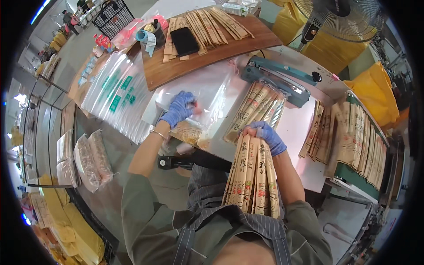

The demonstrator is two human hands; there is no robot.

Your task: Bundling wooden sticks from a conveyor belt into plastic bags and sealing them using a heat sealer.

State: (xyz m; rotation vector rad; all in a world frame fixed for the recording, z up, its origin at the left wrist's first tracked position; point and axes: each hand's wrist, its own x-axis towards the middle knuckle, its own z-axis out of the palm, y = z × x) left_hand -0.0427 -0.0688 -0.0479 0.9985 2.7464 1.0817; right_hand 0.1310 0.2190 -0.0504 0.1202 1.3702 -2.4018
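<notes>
My right hand (267, 136), in a blue glove with bare fingertips, is closed around the top of a fanned bundle of long brown paper sleeves (252, 176), printed with dark writing and red marks. The bundle hangs down against my striped apron. My left hand (180, 108), gloved the same way, is over the clear plastic bags (207, 95) on the worktable, fingers curled on the film; its fingertips are slightly blurred. Between the hands, a clear bag filled with similar sleeves (256, 108) lies beside the blue-green bag sealer (282, 79).
A wooden board (212, 55) at the back bears more sleeves and a black phone (184, 41). Further sleeves (360, 137) stand in a row at the right. A fan (338, 17) stands at the back right. Plastic film with green print (117, 95) lies at the left.
</notes>
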